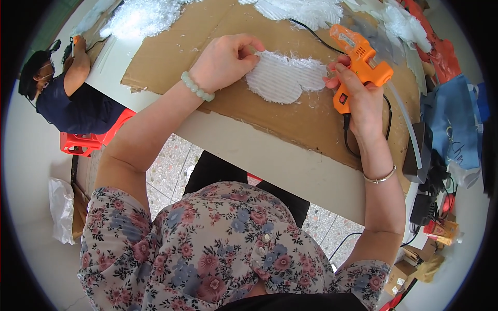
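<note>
Between my hands is a white ribbed fabric piece [282, 78] with frayed, fringed edges and a rounded, lobed outline. My left hand [224, 61], with a pale green bead bracelet at the wrist, pinches the piece's upper left edge. An orange hot glue gun [358, 49] is gripped in my right hand [365, 101], its nozzle end pointing up and away from me. A long translucent glue stick [406, 116] trails from the gun's back. Fingertips of my right hand are close to the fabric's right edge; whether they touch it I cannot tell.
Brown cardboard [218, 31] covers much of the white table [259, 142]. Fluffy white fringed pieces [142, 18] lie along the far side. The gun's black cord [316, 33] loops across the cardboard. At right stand a dark box [417, 153] and blue bag [451, 122]. Another person [67, 93] sits at far left.
</note>
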The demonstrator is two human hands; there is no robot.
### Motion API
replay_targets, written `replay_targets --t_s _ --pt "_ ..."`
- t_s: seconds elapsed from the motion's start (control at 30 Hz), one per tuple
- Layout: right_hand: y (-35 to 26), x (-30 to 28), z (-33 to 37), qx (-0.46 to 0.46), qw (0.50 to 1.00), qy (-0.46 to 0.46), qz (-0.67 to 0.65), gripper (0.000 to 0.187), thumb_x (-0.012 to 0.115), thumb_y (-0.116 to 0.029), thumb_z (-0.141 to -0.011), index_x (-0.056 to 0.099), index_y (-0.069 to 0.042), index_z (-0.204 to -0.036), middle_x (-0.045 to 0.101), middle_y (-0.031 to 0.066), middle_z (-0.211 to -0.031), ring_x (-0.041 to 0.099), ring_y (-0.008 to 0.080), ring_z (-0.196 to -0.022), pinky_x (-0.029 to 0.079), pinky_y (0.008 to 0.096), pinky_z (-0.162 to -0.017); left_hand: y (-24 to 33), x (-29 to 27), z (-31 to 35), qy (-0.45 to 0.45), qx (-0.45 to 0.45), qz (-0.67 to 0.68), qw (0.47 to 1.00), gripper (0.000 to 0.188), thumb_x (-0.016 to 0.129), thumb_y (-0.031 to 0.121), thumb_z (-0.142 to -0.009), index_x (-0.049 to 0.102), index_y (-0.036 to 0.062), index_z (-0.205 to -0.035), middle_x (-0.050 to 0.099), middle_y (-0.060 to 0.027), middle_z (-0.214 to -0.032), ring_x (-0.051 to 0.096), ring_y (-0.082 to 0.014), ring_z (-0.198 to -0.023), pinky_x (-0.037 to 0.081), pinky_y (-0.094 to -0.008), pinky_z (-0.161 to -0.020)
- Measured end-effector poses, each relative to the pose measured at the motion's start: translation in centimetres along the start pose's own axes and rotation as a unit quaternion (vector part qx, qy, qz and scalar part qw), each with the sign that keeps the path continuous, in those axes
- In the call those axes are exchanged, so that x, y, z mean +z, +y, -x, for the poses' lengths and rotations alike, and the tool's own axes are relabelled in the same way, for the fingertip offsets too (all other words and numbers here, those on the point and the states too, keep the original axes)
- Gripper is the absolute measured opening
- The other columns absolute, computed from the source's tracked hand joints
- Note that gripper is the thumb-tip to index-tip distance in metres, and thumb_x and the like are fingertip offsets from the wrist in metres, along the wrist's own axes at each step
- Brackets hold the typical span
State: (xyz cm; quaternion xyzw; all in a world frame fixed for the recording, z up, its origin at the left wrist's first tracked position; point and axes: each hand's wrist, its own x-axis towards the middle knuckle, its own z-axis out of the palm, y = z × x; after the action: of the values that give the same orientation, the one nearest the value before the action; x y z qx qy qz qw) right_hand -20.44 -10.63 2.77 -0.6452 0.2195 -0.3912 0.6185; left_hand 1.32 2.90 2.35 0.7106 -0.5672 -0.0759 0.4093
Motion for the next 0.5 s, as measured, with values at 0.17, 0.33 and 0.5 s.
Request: replay_targets --t_s 0.17,0.33,0.5 --pt "0.1 0.0 -0.4 0.017 1.000 0.010 0.010 0.020 0.055 -0.004 -0.087 0.056 0.004 -0.105 0.060 0.0117 -0.096 0.060 0.0140 -0.068 0.054 0.0357 -0.077 -0.5 0.3 -0.3 -0.002 -0.007 0.013 1.000 0.018 0.062 0.009 -0.078 0.064 0.0038 -0.095 0.063 -0.0063 -0.067 0.059 -0.0175 -0.062 0.049 -0.0287 -0.061" --pt "0.3 0.8 -1.0 0.036 0.999 -0.001 0.020 0.020 0.055 -0.004 -0.087 0.055 0.004 -0.105 0.060 0.0111 -0.096 0.060 0.0140 -0.069 0.054 0.0363 -0.078 -1.4 0.3 -0.9 -0.013 -0.025 0.015 1.000 0.018 0.061 0.009 -0.078 0.064 0.0041 -0.095 0.063 -0.0065 -0.067 0.059 -0.0177 -0.061 0.049 -0.0290 -0.061" --pt "0.6 1.3 -1.3 0.037 0.999 -0.009 0.020 0.020 0.055 -0.004 -0.087 0.056 0.004 -0.105 0.060 0.0108 -0.095 0.060 0.0143 -0.069 0.054 0.0368 -0.080 -2.0 0.4 -1.1 0.000 -0.020 0.010 1.000 0.018 0.059 0.007 -0.077 0.064 0.0036 -0.094 0.062 -0.0062 -0.065 0.059 -0.0178 -0.060 0.049 -0.0289 -0.061"
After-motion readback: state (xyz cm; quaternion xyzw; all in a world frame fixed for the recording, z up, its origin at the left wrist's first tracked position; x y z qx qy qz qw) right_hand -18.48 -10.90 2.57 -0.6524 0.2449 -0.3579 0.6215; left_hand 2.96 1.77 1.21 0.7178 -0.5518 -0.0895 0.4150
